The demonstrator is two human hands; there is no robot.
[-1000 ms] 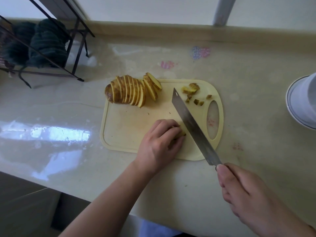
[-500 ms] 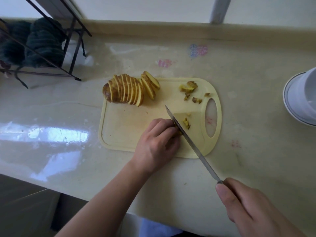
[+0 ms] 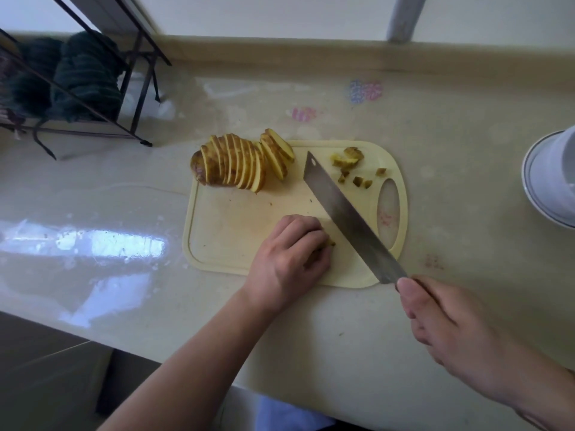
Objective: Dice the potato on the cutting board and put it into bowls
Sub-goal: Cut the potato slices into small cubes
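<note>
A pale yellow cutting board (image 3: pixel 230 231) lies on the counter. At its far left corner stands the potato (image 3: pixel 239 164), cut into a fanned row of slices. Small diced bits (image 3: pixel 351 166) lie at the far right, near the board's handle hole. My left hand (image 3: pixel 292 259) curls over a small potato piece (image 3: pixel 330 243) near the board's front edge; most of that piece is hidden. My right hand (image 3: pixel 460 334) grips the handle of a wide knife (image 3: pixel 348 216), whose blade is lifted flat-side up just right of my left fingers.
Stacked white bowls (image 3: pixel 550 185) stand at the right edge of the counter. A black wire rack (image 3: pixel 93 98) with dark green cloths sits at the back left. The counter's front edge runs under my forearms.
The knife came down beside my left fingers and cut off bits half a second ago; now the blade is raised again with its flat face showing. My left hand has stayed on the piece.
</note>
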